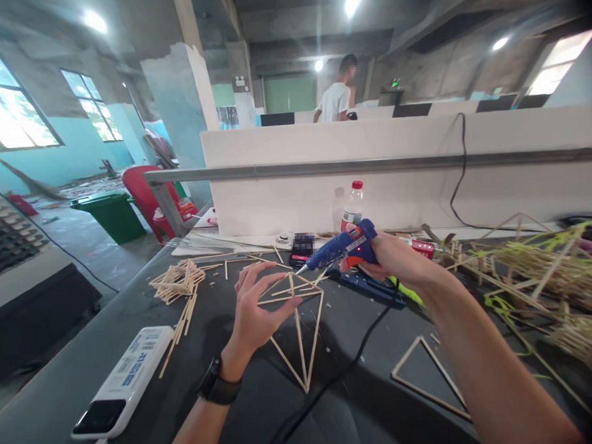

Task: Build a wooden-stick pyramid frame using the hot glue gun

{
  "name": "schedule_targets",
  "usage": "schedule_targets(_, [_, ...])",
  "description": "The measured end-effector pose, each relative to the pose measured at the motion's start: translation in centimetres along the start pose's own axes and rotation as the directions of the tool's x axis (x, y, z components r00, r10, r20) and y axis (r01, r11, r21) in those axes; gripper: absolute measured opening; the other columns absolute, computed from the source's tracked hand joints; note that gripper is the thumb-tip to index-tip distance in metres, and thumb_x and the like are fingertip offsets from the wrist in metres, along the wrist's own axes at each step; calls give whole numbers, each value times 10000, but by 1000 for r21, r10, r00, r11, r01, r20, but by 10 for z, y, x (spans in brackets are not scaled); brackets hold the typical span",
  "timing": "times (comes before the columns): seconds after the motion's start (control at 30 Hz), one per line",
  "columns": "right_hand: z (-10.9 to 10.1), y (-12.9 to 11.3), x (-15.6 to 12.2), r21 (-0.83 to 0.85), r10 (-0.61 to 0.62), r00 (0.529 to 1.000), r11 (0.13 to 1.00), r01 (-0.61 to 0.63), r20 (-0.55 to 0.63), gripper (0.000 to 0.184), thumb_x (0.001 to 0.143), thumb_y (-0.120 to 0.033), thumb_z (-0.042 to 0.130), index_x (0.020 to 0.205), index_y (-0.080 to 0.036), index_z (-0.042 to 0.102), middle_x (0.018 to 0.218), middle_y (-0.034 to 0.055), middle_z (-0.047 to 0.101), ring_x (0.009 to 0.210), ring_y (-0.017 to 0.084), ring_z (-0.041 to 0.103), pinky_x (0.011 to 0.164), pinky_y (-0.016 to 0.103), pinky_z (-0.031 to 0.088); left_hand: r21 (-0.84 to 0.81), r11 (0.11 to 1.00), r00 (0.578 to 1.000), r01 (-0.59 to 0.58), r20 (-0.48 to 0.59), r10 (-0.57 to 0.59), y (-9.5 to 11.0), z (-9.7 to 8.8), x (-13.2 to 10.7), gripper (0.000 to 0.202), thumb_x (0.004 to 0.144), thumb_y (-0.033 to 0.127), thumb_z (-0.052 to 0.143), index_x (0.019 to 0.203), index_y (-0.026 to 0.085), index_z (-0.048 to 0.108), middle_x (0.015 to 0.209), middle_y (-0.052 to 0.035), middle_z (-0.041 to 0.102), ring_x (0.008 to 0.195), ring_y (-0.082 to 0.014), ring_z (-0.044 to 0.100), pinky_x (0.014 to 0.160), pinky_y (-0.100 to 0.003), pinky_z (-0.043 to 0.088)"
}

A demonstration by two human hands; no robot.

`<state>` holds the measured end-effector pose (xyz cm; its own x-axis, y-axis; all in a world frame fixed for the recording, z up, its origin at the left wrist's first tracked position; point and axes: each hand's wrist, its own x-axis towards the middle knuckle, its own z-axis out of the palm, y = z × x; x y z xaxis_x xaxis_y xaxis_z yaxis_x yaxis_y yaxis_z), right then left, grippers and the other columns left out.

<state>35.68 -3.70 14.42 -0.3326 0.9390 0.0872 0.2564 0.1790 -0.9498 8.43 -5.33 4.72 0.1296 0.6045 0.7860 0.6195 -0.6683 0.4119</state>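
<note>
My left hand [253, 309] pinches a frame of thin wooden sticks [301, 333] that stands on the dark table [62, 383]; thumb and fingers are closed on its upper bars. A black watch sits on that wrist. My right hand [393, 260] grips a blue hot glue gun [343, 246] with an orange trigger. Its nozzle points left at the top joint of the stick frame, just above my left fingers. The gun's black cord [342, 374] trails toward me across the table.
A loose stick pile [177, 281] lies left, a white power bank with a phone [121, 380] nearer me. A stick triangle [425, 373] lies right, tangled stick structures [538, 270] beyond. A bottle [353, 206] stands by the white partition [402, 178]. A person stands far behind.
</note>
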Motion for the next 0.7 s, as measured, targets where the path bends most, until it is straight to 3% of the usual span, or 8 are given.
schedule_targets(0.13, [4,0,4,18,2,1000,1000,-1,-9,361,900,-358,418,605,-208,562,396,-42,357,371,108,338,418,255,298,-2,1000,1000,2,-1,-2,0,1,0,373,746,362,820,1079,258,687,1228,-78,633,1184,-281,554,1030,-496,416])
schedule_targets(0.3, [12,2,11,107,156,951,986,-132,-266,277,872,-406,495,665,-225,531,448,-18,473,375,118,401,367,235,236,-4,1000,1000,5,-1,-5,0,1,0,362,748,356,817,1071,260,684,1226,-79,630,1183,-283,551,1028,-504,421])
schedule_targets(0.37, [13,2,10,80,111,966,992,-95,-234,282,885,-397,494,667,-224,541,435,-24,448,374,117,399,371,237,256,-8,1000,1000,-1,-3,1,0,1,0,364,747,352,818,1070,259,680,1226,-80,630,1177,-282,554,1025,-503,425])
schedule_targets(0.5, [11,-1,6,19,-9,999,1000,10,-34,383,935,-357,401,639,-209,595,398,-43,345,353,103,310,375,249,254,-18,1000,1000,-14,-6,14,-1,1,0,377,743,351,823,1075,261,670,1231,-80,629,1167,-280,560,1011,-500,438])
schedule_targets(0.6, [10,-3,5,7,-15,1000,1000,15,-24,421,948,-352,373,655,-199,633,394,-41,347,346,101,295,367,249,247,-16,1000,1000,-23,-9,22,-1,1,0,384,738,350,829,1075,262,669,1230,-79,629,1161,-279,562,1007,-500,439])
schedule_targets(0.7, [10,-1,9,-43,-25,998,999,22,-62,473,948,-349,370,559,-200,593,379,-22,369,341,100,323,361,245,263,-9,1000,1000,-18,-9,18,-1,1,0,377,740,349,826,1073,262,673,1231,-77,627,1172,-277,555,1017,-499,431])
